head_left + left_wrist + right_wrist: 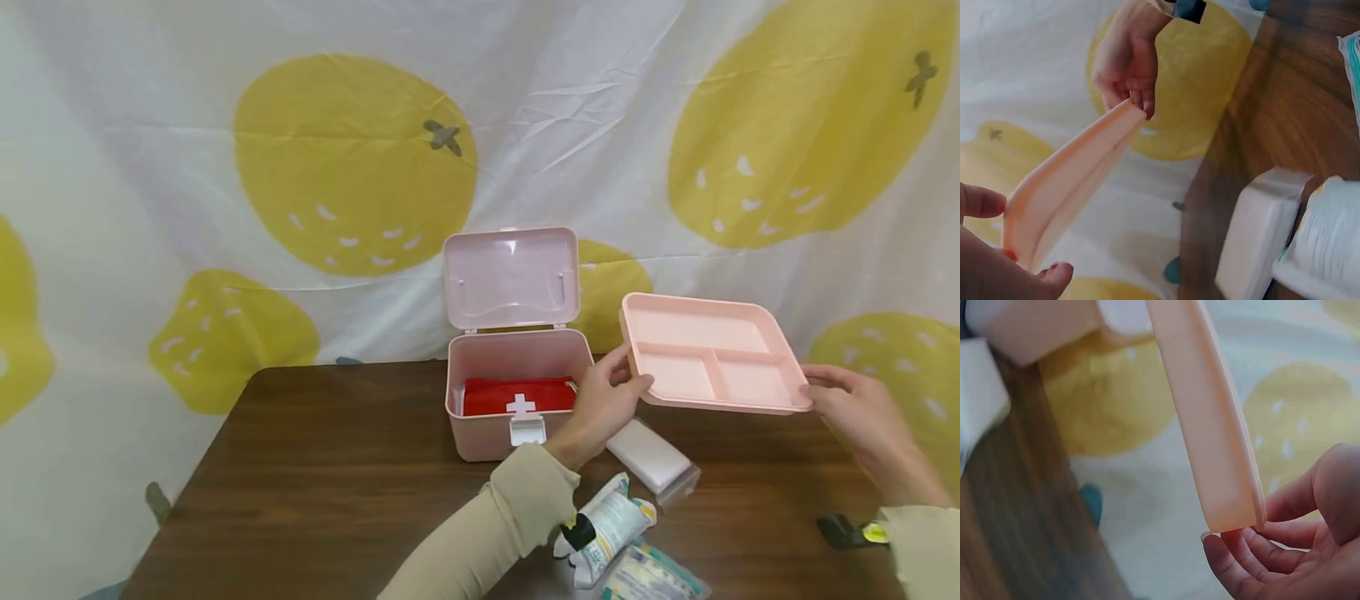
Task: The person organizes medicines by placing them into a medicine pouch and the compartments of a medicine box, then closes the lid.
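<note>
Left hand (pixel 606 402) and right hand (pixel 862 410) clamp fingers on 2 ends of the pink tray (pixel 697 323), aloft at 3 o'clock from the open box (pixel 480 440). Likely a tray-moving step; next calls for keeping both grips even.

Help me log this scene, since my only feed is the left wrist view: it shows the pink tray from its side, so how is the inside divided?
Observer: In the head view, the pink tray has three sections, one long one along the far side and two smaller ones in front.
Operator: Thanks. What stands to the left of it, outside my picture?
Observer: A pink box with its lid open.
Operator: Can you see anything inside?
Observer: Yes, a red pouch marked with a white cross.
</note>
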Action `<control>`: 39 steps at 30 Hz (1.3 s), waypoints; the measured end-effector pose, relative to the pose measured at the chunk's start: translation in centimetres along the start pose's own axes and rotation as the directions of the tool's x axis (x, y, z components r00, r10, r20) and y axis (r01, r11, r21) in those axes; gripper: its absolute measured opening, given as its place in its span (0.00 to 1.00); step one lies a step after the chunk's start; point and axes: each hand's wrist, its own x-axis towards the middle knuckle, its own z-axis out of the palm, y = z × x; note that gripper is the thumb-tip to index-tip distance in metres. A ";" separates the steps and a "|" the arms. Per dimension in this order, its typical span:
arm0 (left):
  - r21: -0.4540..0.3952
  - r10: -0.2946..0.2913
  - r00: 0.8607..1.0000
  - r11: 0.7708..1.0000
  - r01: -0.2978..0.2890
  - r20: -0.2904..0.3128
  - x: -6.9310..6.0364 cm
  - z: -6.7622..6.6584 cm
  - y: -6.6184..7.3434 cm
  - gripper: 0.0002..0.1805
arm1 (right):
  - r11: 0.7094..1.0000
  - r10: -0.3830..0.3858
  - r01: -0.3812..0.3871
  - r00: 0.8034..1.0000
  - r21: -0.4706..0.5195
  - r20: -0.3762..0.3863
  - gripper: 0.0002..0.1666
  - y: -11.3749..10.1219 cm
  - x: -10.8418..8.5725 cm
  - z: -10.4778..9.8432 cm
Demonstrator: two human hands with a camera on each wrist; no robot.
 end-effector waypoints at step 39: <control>-0.092 -0.158 0.942 0.977 0.193 0.296 -14.1 -26.8 1.5 0.45 | 0.869 -0.451 0.276 0.783 0.410 0.428 0.29 -13.4 -10.0 12.4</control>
